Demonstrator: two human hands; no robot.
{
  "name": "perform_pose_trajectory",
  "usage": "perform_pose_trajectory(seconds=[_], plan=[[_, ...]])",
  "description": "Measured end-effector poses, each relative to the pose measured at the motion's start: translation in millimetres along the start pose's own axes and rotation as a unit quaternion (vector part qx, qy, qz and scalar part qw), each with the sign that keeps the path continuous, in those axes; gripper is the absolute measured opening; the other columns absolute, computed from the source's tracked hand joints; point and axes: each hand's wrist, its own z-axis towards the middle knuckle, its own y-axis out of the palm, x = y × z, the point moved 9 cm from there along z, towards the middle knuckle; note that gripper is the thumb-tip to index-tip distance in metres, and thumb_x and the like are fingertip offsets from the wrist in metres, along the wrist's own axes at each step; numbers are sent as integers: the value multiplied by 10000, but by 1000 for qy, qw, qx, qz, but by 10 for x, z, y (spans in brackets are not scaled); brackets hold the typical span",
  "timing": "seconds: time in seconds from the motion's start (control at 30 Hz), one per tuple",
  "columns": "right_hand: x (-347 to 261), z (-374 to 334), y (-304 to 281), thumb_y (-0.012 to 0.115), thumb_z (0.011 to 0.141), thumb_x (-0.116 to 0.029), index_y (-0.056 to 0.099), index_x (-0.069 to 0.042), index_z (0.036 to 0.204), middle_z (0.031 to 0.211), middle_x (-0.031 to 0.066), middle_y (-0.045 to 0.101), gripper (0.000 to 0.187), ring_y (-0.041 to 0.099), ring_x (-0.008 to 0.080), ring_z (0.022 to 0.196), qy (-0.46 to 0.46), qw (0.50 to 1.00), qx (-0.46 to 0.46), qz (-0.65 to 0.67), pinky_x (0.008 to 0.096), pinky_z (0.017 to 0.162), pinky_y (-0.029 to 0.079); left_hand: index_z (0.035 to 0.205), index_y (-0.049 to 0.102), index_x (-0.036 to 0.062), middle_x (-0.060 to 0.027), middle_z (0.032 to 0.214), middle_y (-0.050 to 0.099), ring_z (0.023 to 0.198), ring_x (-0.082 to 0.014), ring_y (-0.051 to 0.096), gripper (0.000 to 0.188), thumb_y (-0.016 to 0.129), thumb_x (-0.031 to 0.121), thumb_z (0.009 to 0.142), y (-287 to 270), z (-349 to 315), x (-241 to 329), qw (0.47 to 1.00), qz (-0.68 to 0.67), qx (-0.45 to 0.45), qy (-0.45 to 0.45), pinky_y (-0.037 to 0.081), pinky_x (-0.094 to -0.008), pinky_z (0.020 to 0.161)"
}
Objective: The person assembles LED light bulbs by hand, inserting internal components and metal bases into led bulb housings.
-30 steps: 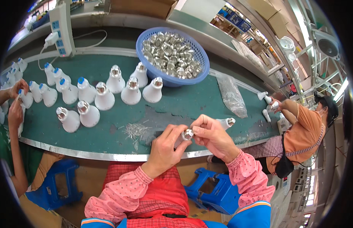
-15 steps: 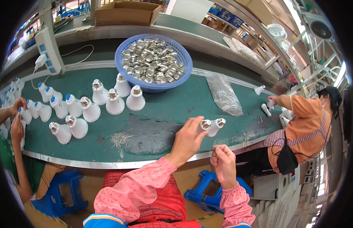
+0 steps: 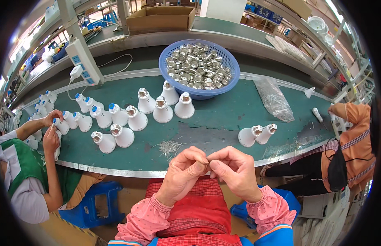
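Note:
My left hand (image 3: 184, 174) and my right hand (image 3: 234, 171) meet at the front edge of the green table, thumbs and fingertips pinched together. Whatever lies between the fingertips is too small to make out. Two white light bulbs (image 3: 249, 137) with silver screw caps stand upright just beyond my right hand. Left of my hands sits a small pile of thin metal pins (image 3: 170, 148). More capped white bulbs (image 3: 161, 111) stand at the middle left, and others with blue tips (image 3: 102, 118) stand farther left.
A blue plastic basket (image 3: 166, 78) full of silver screw caps is at the back. A clear plastic bag (image 3: 273, 99) lies right of it. Co-workers sit at the left and right; one co-worker's hands (image 3: 52, 131) hold a bulb. A white power strip (image 3: 84, 61) stands at back left.
My left hand has come away from the two bulbs, leaving them standing, and has joined my right hand above the table's edge. The whole view has shifted, moving the scene rightward.

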Motion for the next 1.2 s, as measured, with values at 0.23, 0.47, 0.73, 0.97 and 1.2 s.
perform_pose_trajectory(seconds=[0.23, 0.47, 0.73, 0.97, 1.2], plan=[[31, 48, 214, 636, 996, -25, 678, 48, 1073, 920, 54, 705, 115, 651, 73, 791, -4, 998, -26, -51, 229, 685, 540, 1022, 708, 54, -37, 1040, 606, 932, -122, 563, 86, 689, -2, 959, -144, -120, 294, 980, 175, 24, 96, 488, -268, 834], [82, 79, 262, 615, 995, 2, 686, 42, 1089, 905, 58, 711, 124, 656, 73, 775, -6, 999, -29, -38, 226, 657, 531, 1031, 705, 48, -47, 1018, 617, 934, -129, 586, 91, 694, -1, 956, -237, -139, 313, 975, 188, 22, 116, 503, -270, 829], [-133, 97, 294, 645, 933, 36, 715, 34, 1042, 866, 90, 710, 129, 676, 115, 733, -139, 950, -25, -278, 260, 643, 538, 990, 711, 45, -62, 945, 652, 859, -145, 588, 88, 751, 22, 915, -130, -180, 511, 908, 372, 72, 180, 492, -275, 730], [-141, 110, 280, 668, 890, 40, 693, 14, 971, 778, 77, 644, 88, 589, 126, 612, -180, 945, -12, -272, 282, 542, 456, 954, 729, 45, -58, 902, 674, 823, -159, 607, 107, 786, 11, 870, -59, -212, 578, 848, 469, 84, 230, 495, -285, 695], [91, 134, 194, 646, 907, 44, 685, 41, 985, 832, 79, 683, 87, 609, 86, 651, -82, 980, -7, -182, 260, 563, 479, 946, 728, 45, -65, 905, 680, 819, -170, 615, 111, 790, 5, 863, -44, -240, 571, 834, 484, 76, 253, 498, -297, 686]])
